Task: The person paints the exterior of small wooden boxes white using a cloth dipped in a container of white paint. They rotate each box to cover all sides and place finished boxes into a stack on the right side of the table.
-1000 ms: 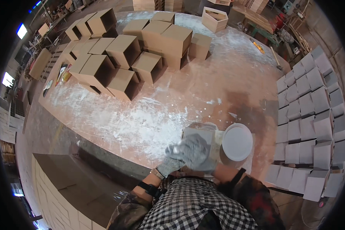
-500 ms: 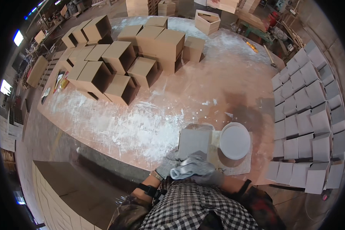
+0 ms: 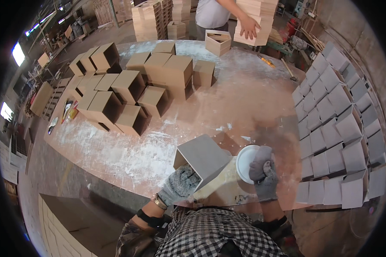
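My left hand (image 3: 179,185), in a grey knit glove, grips the lower left edge of a grey open-ended box (image 3: 205,157). Its fingers curl into the box's opening, and the box is tilted over the near edge of the table. A round white tub (image 3: 244,165) stands to the right of the box. My right hand (image 3: 263,173), also gloved in grey, is closed at the tub's right rim and covers part of it. What its fingers hold, if anything, is hidden. Below the tub lies a stained pale board (image 3: 216,190).
Brown open-ended boxes (image 3: 129,83) cluster at the far left of the table (image 3: 240,100). Rows of grey boxes (image 3: 326,150) line the right side. A wooden box (image 3: 218,45), yellow tool (image 3: 268,62) and hammer (image 3: 289,70) lie far off. Another person's hand (image 3: 248,26) touches stacked wood.
My hands have parted from a pale cloth, which no longer shows. The left has taken hold of the grey box and tilted it; the right has moved to the tub. Another person has come into view.
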Motion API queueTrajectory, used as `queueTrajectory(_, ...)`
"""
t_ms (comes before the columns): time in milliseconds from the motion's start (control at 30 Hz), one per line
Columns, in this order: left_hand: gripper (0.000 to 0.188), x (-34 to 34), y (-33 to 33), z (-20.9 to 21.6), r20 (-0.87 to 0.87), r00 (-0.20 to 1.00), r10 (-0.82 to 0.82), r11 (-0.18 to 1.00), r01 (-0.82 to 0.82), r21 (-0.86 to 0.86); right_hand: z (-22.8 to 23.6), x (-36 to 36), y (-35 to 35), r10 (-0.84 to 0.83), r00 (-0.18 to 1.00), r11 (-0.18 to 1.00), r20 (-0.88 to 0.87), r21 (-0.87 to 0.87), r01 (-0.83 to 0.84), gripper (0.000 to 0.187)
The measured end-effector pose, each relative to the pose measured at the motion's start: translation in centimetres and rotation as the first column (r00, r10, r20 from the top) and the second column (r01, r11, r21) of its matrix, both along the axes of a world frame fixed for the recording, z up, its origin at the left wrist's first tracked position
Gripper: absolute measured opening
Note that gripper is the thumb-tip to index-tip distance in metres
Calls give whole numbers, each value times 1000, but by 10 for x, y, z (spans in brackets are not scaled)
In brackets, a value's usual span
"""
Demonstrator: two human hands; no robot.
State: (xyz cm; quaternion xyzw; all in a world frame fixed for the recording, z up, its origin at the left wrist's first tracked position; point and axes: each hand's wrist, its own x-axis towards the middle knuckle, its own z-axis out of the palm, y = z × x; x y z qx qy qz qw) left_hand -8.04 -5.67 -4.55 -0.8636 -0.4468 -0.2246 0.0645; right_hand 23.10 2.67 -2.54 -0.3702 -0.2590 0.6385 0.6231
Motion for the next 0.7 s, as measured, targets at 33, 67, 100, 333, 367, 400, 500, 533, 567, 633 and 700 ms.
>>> queueTrajectory(33,46,0,-1,6,-3,1000,-5,1000,5,2,8,-7,0,-5,1000,1000,-3,2,5,44)
queueTrajectory(67,47,1,1,12,-45,999,-25,1000,24,-19,14,-13,1,36,997,999,69,33,-39,45)
queueTrajectory(100,49,2,3,17,-86,995,-45,998,42,-40,23,-19,3,75,987,995,143,60,-84,45)
queueTrajectory(333,54,11,4,47,-122,989,-83,992,69,-109,82,-70,-4,47,938,975,344,188,-118,37)
queueTrajectory(367,54,13,5,44,-122,989,-83,992,70,-108,86,-75,-6,18,912,979,409,176,-99,37)
queueTrajectory(400,53,14,6,37,-168,983,-77,997,73,-28,69,-77,-3,-73,864,941,497,323,-106,36)
queueTrajectory(500,51,19,12,41,-225,973,-55,995,71,65,69,-82,-14,-135,768,942,627,322,-97,35)
queueTrajectory(533,49,22,14,43,-229,972,-50,995,67,68,67,-90,-18,-91,894,923,439,373,-89,33)
queueTrajectory(567,49,24,16,43,-231,972,-50,995,68,68,70,-90,-22,-91,895,924,438,373,-89,33)
queueTrajectory(633,46,26,18,44,-220,975,-27,996,45,76,84,-85,-37,140,901,913,411,299,-279,39)
queueTrajectory(700,45,22,22,30,-225,974,-12,997,29,71,98,-80,-53,243,885,884,397,286,-371,44)
